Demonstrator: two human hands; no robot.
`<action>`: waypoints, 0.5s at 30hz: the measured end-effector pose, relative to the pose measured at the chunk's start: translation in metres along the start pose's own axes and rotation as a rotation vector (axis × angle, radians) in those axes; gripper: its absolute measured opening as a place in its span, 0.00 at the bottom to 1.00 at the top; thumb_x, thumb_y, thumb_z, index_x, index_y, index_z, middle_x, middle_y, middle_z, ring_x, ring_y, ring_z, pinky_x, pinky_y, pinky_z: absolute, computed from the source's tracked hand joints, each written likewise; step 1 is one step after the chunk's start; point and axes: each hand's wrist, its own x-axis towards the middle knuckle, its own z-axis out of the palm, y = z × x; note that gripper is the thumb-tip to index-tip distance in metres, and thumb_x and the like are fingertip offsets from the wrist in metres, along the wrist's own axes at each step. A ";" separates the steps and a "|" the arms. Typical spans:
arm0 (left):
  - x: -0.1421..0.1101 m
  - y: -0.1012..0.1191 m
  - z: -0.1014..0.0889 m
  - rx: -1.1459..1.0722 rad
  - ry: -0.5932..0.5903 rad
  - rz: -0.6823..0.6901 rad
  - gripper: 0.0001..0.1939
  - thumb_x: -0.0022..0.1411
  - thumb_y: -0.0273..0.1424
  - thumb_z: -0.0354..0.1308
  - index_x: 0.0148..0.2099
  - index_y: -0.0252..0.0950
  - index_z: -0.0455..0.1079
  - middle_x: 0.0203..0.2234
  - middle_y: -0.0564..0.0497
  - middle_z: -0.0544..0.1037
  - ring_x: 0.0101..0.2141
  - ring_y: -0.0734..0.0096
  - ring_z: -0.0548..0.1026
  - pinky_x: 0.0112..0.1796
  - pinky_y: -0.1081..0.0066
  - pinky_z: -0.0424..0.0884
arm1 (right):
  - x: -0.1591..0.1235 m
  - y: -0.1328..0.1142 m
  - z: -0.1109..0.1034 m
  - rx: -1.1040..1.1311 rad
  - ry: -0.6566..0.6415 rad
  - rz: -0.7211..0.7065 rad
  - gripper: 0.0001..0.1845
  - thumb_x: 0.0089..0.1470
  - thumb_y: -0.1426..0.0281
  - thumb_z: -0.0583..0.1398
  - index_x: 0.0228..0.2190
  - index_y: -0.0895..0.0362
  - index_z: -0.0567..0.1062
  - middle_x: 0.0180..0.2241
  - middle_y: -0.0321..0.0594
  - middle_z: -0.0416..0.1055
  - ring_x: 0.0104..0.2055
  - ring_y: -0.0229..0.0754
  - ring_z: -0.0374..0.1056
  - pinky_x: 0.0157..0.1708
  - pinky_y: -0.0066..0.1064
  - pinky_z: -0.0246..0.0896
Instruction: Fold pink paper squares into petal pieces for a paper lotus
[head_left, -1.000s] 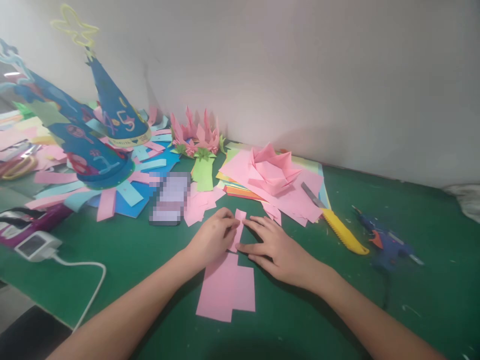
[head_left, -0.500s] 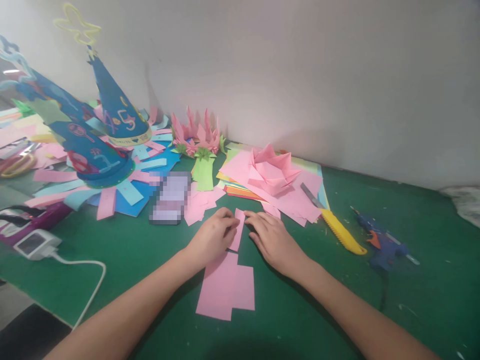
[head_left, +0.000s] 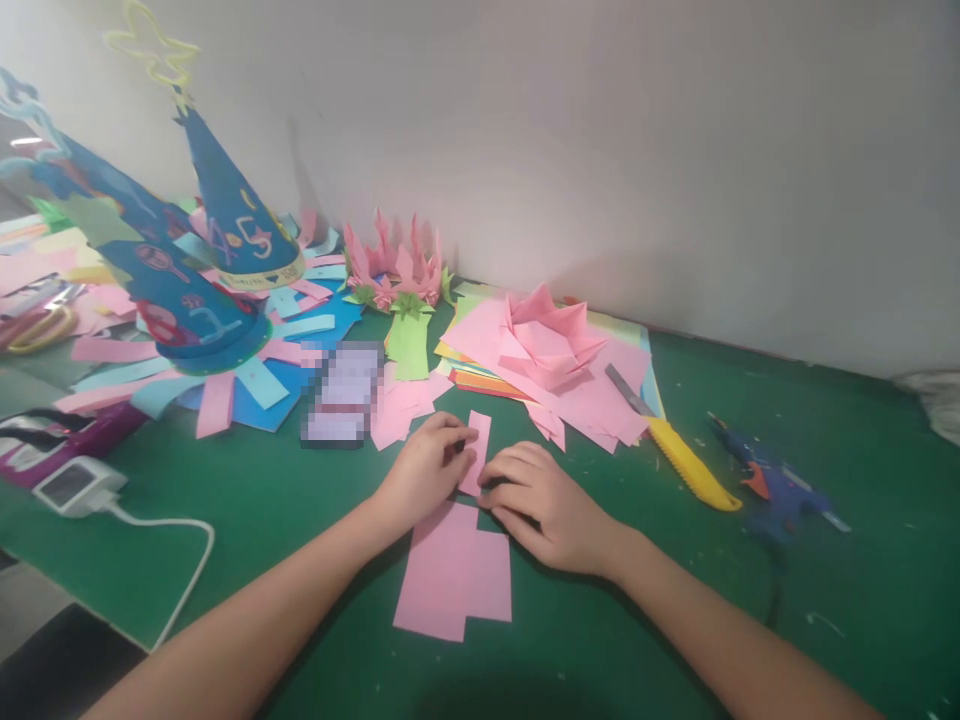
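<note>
Pink paper strip (head_left: 481, 434) is pressed on bench (head_left: 577, 640) by L hand (head_left: 421, 465), w/ fingers apart, & R hand's (head_left: 553, 505) grip at edge can't be told.

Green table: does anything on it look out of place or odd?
Yes: the yellow cutter, beyond and to the right of the right hand, lies with its grey blade exposed over pink paper. Nothing looks spilled.

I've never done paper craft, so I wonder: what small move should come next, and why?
Perhaps slide the right hand up along the strip, pressing its right edge: that hand sits by the edge's lower end, and the left hand, at the opposite side, could steady it.
</note>
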 end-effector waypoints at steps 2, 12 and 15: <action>0.000 -0.001 0.001 -0.041 0.013 -0.013 0.11 0.60 0.27 0.54 0.44 0.33 0.72 0.39 0.48 0.69 0.27 0.78 0.69 0.31 0.72 0.71 | -0.001 0.000 0.001 0.061 0.027 -0.005 0.11 0.59 0.74 0.50 0.33 0.55 0.72 0.39 0.42 0.70 0.43 0.42 0.64 0.46 0.40 0.58; -0.008 0.013 0.011 -0.293 0.005 0.086 0.16 0.65 0.25 0.43 0.51 0.37 0.67 0.41 0.47 0.64 0.29 0.78 0.70 0.33 0.71 0.74 | -0.002 0.008 0.011 0.284 0.311 0.375 0.23 0.46 0.60 0.66 0.41 0.52 0.65 0.42 0.42 0.69 0.43 0.46 0.67 0.42 0.37 0.66; -0.010 0.018 0.011 -0.308 -0.034 0.096 0.15 0.65 0.24 0.44 0.50 0.38 0.67 0.43 0.46 0.64 0.35 0.74 0.71 0.38 0.69 0.74 | 0.000 0.005 0.014 0.387 0.335 0.436 0.18 0.48 0.62 0.64 0.37 0.53 0.64 0.38 0.39 0.70 0.39 0.42 0.69 0.40 0.35 0.67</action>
